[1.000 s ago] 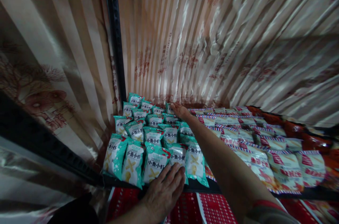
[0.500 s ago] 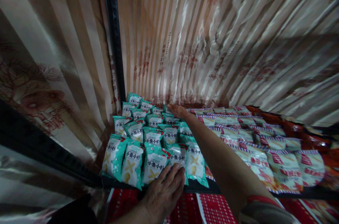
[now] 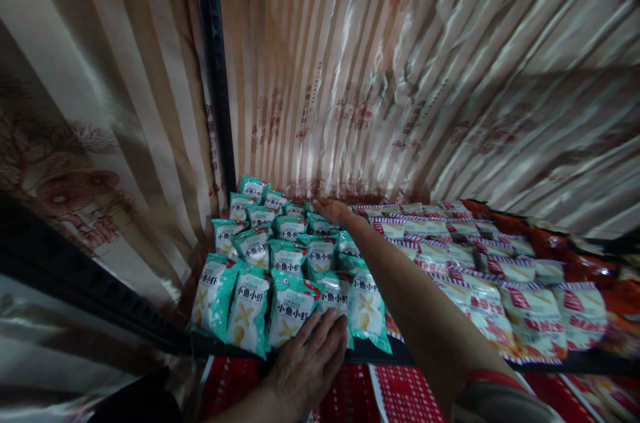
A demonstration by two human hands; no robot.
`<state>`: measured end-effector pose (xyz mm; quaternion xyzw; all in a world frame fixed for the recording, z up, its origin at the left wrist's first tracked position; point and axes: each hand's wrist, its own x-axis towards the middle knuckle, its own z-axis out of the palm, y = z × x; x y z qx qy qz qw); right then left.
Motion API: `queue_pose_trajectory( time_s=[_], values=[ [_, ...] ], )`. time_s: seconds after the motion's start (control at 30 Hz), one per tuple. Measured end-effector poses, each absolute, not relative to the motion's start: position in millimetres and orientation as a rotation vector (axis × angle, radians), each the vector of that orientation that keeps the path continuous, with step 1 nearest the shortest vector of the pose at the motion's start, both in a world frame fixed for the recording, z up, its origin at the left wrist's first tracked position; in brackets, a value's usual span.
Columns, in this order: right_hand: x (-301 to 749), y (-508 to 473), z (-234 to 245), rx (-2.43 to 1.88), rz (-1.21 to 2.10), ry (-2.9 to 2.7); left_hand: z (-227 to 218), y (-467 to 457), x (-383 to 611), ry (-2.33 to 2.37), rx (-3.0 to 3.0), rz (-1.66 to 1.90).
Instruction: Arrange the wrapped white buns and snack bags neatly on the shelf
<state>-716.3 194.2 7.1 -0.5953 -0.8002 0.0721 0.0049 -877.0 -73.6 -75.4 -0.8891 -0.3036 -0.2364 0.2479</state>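
Teal-and-white snack bags (image 3: 291, 307) stand in rows on a dark shelf. My left hand (image 3: 311, 357) lies against the front row with its fingers stretched out, the fingertips on the lower part of a snack bag (image 3: 334, 292). Past the bags, my right hand (image 3: 331, 211) reaches to the back row, palm down and fingers pointing left. Those fingers rest at the top of a rear snack bag (image 3: 309, 207), whose lower part is hidden. My right forearm crosses over the right-hand end of the teal rows.
White bags with striped edges (image 3: 534, 319) fill the shelf to the right, with orange-red bags (image 3: 590, 266) beyond them. A dark metal post (image 3: 219, 69) rises at the back left corner. Striped, crinkled sheeting (image 3: 350, 63) covers the back and left. Red perforated baskets (image 3: 407, 391) show below.
My right hand has shifted very slightly left over the back row. The left hand stays against the front bags, and the bags look unmoved.
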Motion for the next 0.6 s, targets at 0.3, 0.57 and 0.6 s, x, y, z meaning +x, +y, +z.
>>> queue_pose_trajectory(
  time_s=[0.3,0.57,0.6],
  values=[
    [-715.9,182.9,4.0,-1.706,0.186,-2.523,-78.5,-73.1,-876.3,-0.826,-2.419,-0.648],
    [-700.2,130.5,37.4,-1.57,0.039,-2.093,-84.1,-73.7,-875.9,-0.832,-2.399,-0.621],
    [-697.3,114.7,40.1,-1.526,0.036,-1.994,-85.6,-73.5,-875.6,-0.832,-2.393,-0.634]
  ],
)
